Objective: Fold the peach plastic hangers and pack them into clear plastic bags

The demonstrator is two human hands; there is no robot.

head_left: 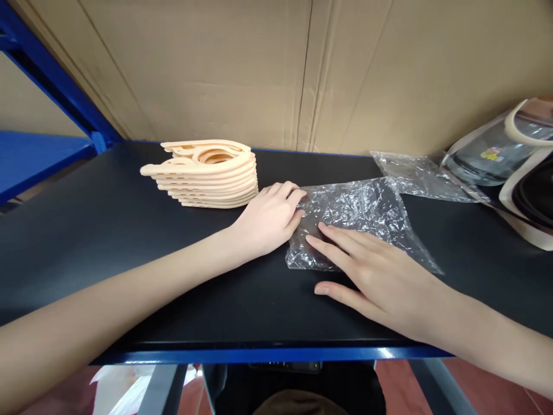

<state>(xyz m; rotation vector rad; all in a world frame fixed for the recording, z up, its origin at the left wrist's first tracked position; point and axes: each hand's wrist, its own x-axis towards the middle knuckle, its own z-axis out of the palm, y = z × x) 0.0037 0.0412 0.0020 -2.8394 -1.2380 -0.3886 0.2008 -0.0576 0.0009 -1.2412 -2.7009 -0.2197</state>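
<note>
A clear, crinkled plastic bag (363,202) lies flat on the black tabletop between my two hands. At its left edge my left hand (272,216) has the fingers bent and the thumb close to them, pinching the film. My right hand (371,271) rests over the bag's near part, palm down with fingers stretched and thumb apart. Just beyond my left wrist stands a neat stack of flat peach plastic pieces (207,173), which look like folding hangers; the hand partly overlaps its right end.
Another clear plastic bag (423,173) lies at the back right. Beside it are a transparent bag with cream trim (488,150) and a black item (536,184). Cardboard (216,69) lines the back. A blue frame post (60,75) rises at the left; a blue rim (276,354) edges the table.
</note>
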